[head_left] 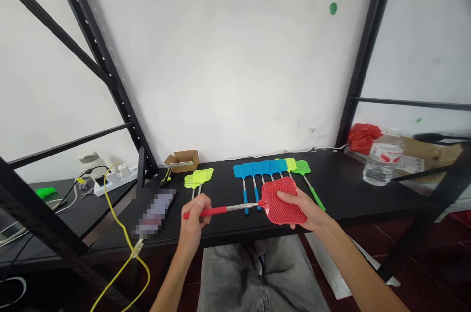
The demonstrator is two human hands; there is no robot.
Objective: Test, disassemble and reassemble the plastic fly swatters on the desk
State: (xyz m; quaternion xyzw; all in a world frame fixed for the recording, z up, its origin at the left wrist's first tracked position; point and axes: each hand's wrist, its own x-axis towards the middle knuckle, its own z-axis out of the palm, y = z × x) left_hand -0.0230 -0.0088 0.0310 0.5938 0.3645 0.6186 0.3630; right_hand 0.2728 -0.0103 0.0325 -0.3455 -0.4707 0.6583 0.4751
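Held level above the front of the black table is a red fly swatter (283, 202) with a perforated head and a metal shaft. My left hand (196, 213) is closed around its red handle. At the other end, my right hand (307, 209) grips the head, thumb on top and fingers beneath. Behind it lies a row of several blue fly swatters (243, 171), overlapping at their heads. To their right are a yellow-green swatter (291, 164) and a green swatter (302, 168). Two yellow swatters (203, 175) lie beyond my left hand, which hides their handles.
A small cardboard box (184, 161) stands at the back, near a yellow-and-black tool (167, 177). A phone (155, 214) lies left, with a yellow cable (123, 228) running off the edge. At right stand a water bottle (383, 157) and a red bag (363, 137), beside black rack posts.
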